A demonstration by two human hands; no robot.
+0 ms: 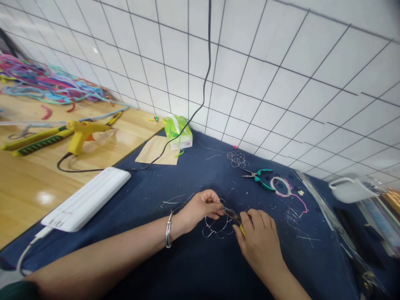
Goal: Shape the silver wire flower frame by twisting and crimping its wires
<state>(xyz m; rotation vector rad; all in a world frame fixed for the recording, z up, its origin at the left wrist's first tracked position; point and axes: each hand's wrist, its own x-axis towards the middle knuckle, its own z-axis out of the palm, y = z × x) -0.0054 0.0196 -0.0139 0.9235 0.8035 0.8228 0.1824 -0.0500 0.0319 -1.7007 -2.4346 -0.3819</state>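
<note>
The left hand pinches a looped wire piece between thumb and fingers. The right hand is closed around pliers with a yellow handle, their tips at the left fingertips; whether they grip the wire cannot be told. The wire piece is between the two hands, over the dark blue cloth, its loops hanging toward the near side.

Loose wires lie just left of the left hand. Farther off, to the right, teal-handled pliers lie between a wire bundle and a white ring. On the left, a white box sits near a yellow glue gun; a tissue pack stands by the far wall.
</note>
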